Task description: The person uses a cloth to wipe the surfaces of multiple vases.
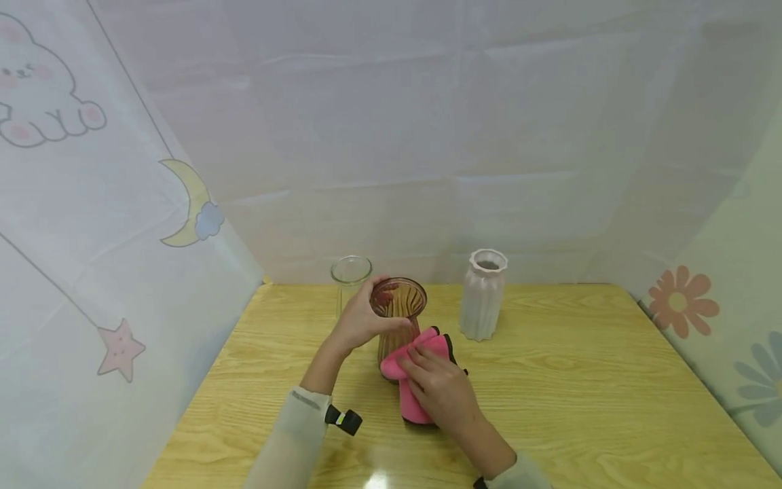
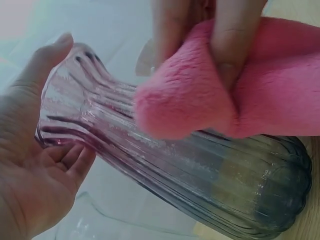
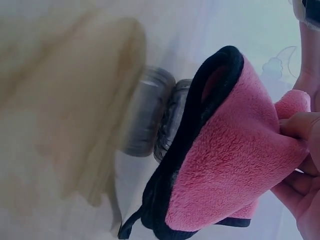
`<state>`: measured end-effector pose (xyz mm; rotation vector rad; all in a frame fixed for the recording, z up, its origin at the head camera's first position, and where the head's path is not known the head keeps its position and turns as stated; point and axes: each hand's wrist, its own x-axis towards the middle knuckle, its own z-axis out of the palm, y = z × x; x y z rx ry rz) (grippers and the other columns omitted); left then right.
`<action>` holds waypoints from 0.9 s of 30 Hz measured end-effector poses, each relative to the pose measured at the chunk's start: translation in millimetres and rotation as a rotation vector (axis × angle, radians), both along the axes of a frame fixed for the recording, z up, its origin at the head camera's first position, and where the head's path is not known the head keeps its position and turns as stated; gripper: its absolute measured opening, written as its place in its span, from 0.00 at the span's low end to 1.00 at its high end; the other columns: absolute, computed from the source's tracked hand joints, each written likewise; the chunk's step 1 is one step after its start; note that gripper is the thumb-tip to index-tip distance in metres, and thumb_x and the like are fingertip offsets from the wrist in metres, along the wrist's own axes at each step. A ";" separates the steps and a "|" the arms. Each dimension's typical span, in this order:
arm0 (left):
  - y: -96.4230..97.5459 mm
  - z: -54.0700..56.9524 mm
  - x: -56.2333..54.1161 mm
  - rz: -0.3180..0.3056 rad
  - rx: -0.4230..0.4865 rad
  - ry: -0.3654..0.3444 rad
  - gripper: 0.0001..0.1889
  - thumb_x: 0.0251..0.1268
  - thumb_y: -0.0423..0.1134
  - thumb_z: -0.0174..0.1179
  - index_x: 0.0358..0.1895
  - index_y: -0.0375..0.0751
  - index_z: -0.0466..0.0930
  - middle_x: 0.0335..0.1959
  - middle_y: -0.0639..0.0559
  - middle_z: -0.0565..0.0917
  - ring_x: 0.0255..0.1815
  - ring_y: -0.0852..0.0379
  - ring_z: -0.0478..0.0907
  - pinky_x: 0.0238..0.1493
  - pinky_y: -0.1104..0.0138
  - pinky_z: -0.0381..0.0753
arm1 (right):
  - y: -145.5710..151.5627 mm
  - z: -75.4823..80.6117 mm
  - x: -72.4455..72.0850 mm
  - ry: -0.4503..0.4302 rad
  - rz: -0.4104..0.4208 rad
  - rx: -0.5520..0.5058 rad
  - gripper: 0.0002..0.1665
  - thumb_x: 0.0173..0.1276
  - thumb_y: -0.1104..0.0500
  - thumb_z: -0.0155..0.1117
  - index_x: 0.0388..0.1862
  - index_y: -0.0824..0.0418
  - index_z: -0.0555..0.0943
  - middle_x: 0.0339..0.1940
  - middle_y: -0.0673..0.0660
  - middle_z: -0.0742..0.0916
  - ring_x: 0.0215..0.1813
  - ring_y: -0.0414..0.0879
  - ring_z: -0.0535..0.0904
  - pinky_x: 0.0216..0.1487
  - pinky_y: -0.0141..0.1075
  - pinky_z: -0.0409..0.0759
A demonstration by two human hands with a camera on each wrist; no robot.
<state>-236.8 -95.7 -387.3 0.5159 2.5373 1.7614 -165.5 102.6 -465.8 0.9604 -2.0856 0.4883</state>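
A ribbed glass vase (image 1: 396, 333), pinkish at the neck and greyer toward its base in the left wrist view, is on the wooden table. My left hand (image 1: 362, 319) grips it round the flared neck, thumb on one side and fingers on the other. In my right hand (image 1: 444, 387) is a pink cloth (image 2: 190, 95) with black edging, pinched between thumb and fingers. A bunched part of the cloth lies against the vase's side. The right wrist view shows the rest of the cloth (image 3: 235, 155) hanging loose from the fingers.
A clear glass vase (image 1: 351, 272) stands just behind and left of my left hand. To the right, farther back, is a white fluted vase (image 1: 481, 299). Printed cloth backdrops (image 1: 391, 136) rise behind and beside the wooden table (image 1: 580, 380).
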 end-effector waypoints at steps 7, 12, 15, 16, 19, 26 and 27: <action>-7.1 -3.1 -8.9 -0.136 0.090 -0.055 0.55 0.46 0.49 0.82 0.77 0.45 0.58 0.70 0.40 0.72 0.70 0.48 0.71 0.67 0.54 0.74 | -4.4 -3.0 8.1 -0.069 -0.052 0.052 0.19 0.51 0.61 0.82 0.45 0.57 0.91 0.44 0.60 0.91 0.48 0.54 0.89 0.46 0.43 0.87; -11.3 -2.8 -15.9 -0.223 0.120 -0.078 0.58 0.44 0.53 0.82 0.78 0.42 0.56 0.72 0.40 0.71 0.72 0.42 0.68 0.68 0.54 0.73 | -6.2 -4.3 10.9 -0.125 -0.080 0.085 0.17 0.52 0.60 0.82 0.44 0.56 0.91 0.44 0.59 0.91 0.48 0.52 0.89 0.47 0.42 0.87; -12.6 -1.2 -19.5 -0.260 0.127 -0.079 0.60 0.42 0.58 0.82 0.78 0.42 0.56 0.72 0.40 0.70 0.73 0.40 0.67 0.70 0.53 0.71 | -6.9 -4.1 11.7 -0.167 -0.098 0.112 0.17 0.54 0.59 0.81 0.44 0.56 0.91 0.44 0.57 0.91 0.49 0.51 0.89 0.48 0.42 0.86; -12.9 -0.6 -20.4 -0.271 0.129 -0.078 0.61 0.41 0.60 0.81 0.78 0.42 0.56 0.72 0.38 0.69 0.73 0.40 0.66 0.70 0.52 0.71 | -7.0 -3.7 11.9 -0.181 -0.104 0.122 0.16 0.55 0.58 0.80 0.45 0.55 0.91 0.45 0.57 0.91 0.49 0.51 0.89 0.48 0.42 0.86; -12.5 -1.2 -21.2 -0.277 0.143 -0.077 0.66 0.36 0.66 0.80 0.79 0.41 0.54 0.72 0.37 0.69 0.73 0.41 0.67 0.70 0.49 0.70 | -6.0 -0.7 12.9 -0.205 -0.109 0.135 0.16 0.56 0.59 0.79 0.45 0.55 0.91 0.44 0.56 0.92 0.48 0.48 0.89 0.48 0.41 0.86; -4.1 -16.0 -2.9 -0.111 0.214 0.006 0.74 0.31 0.71 0.78 0.82 0.42 0.45 0.76 0.41 0.64 0.76 0.44 0.63 0.76 0.48 0.60 | 6.8 23.3 19.1 -0.054 -0.058 0.016 0.20 0.54 0.63 0.79 0.48 0.58 0.90 0.46 0.57 0.91 0.48 0.49 0.89 0.44 0.42 0.87; -1.1 -16.5 2.0 -0.064 0.209 0.023 0.73 0.33 0.70 0.79 0.82 0.42 0.45 0.77 0.42 0.63 0.76 0.45 0.63 0.76 0.49 0.59 | 8.9 28.1 19.3 -0.015 -0.042 -0.005 0.17 0.59 0.62 0.77 0.49 0.59 0.90 0.47 0.59 0.91 0.48 0.51 0.89 0.44 0.43 0.87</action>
